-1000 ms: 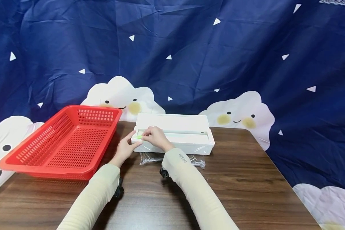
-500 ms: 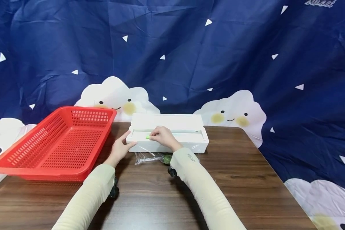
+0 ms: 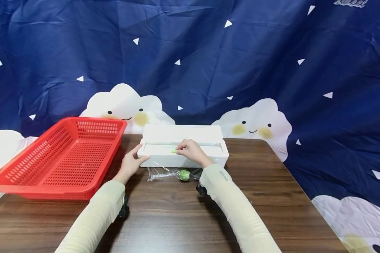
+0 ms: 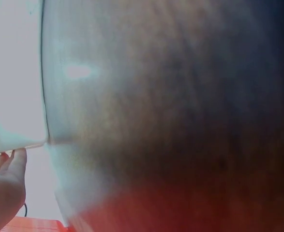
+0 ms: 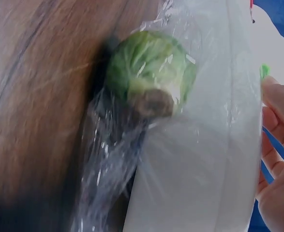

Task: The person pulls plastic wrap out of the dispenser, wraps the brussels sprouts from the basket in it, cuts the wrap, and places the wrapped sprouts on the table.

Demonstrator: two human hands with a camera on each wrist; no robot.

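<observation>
A long white cling film dispenser (image 3: 158, 161) stands on the table with its lid (image 3: 183, 131) raised. My left hand (image 3: 130, 165) holds its left end, thumb at the front and fingers at the end; in the left wrist view those fingers (image 4: 18, 162) press against the box. With thumb and forefinger my right hand (image 3: 191, 151) pinches a small green slide cutter (image 3: 173, 151) near the middle of the top edge. Clear cling film (image 3: 158, 174) hangs down the front onto the table. A Brussels sprout (image 5: 151, 72) lies in the film against the box front, stem end showing.
A large red plastic basket (image 3: 85, 160) stands on the left of the brown wooden table (image 3: 164, 218). Behind the table hangs a dark blue cloth (image 3: 190, 63) with clouds and white triangles.
My right hand has slid the green cutter from the left end of the dispenser rightward to about the middle. The Brussels sprout has come into sight. My left hand stays at the left end.
</observation>
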